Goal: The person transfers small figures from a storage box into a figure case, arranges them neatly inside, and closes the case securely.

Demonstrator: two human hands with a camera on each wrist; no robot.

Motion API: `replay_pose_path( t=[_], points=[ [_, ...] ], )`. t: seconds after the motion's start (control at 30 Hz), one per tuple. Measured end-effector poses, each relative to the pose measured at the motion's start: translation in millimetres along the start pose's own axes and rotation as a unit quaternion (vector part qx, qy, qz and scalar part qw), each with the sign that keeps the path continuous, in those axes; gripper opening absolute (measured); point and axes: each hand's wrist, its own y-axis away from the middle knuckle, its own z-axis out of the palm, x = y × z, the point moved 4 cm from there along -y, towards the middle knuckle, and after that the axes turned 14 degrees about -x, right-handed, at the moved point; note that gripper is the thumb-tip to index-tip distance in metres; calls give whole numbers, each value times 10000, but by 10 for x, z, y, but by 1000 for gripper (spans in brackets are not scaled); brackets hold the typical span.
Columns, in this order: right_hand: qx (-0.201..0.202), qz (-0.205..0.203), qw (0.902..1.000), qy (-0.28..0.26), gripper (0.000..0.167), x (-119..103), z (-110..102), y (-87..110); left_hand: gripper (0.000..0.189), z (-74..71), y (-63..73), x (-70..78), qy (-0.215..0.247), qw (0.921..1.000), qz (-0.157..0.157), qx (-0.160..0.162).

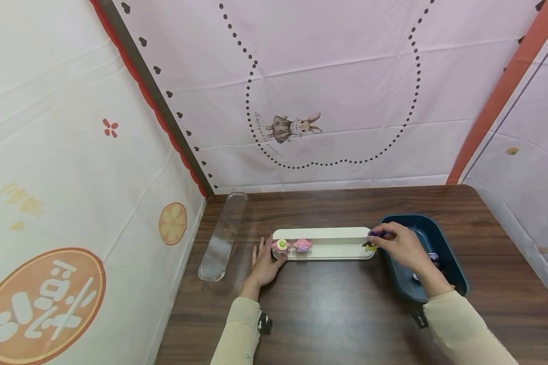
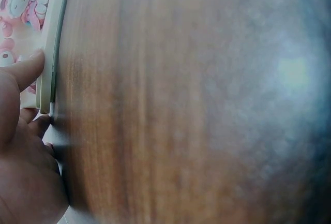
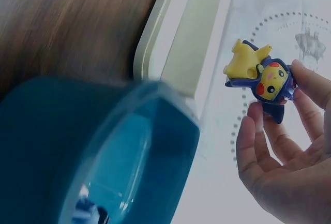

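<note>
My right hand [image 1: 404,246] pinches a small yellow-and-purple Pikachu figurine [image 3: 272,80] by its purple hooded head, over the right end of a long white tray [image 1: 333,251]. At the tray's left end, my left hand [image 1: 266,266] grips the corner, with the thumb over the near rim and the other fingers behind and beside it. Two pink figurines stand inside the tray near that hand: one with a yellow-green spot on top [image 1: 281,246], the other plain pink with a lilac lower part [image 1: 303,246]. Both also show partly in the left wrist view.
A dark blue bin [image 1: 396,284] stands right of the tray, under my right forearm, with a few small figurines [image 1: 433,257] inside. To the left lies a long clear plastic cover [image 1: 223,238]. Printed cloth walls [image 1: 338,91] border the wooden table [image 1: 329,314] behind and at both sides.
</note>
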Motion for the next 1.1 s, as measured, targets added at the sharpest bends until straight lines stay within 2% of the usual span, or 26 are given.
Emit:
replay_pose_path(
  t=[0.3,0.67,1.1],
  points=[
    [-96,-173,9998,9,20,-101,179,-156,88,3,0,7,-11,10000,40,17],
    [-354,-98,9987,-339,22,-187,412,-294,89,4,9,5,86,9999,60,40],
    [-107,-340,9988,-323,18,-305,660,-446,88,7,9,9,11,10000,21,43]
  ],
)
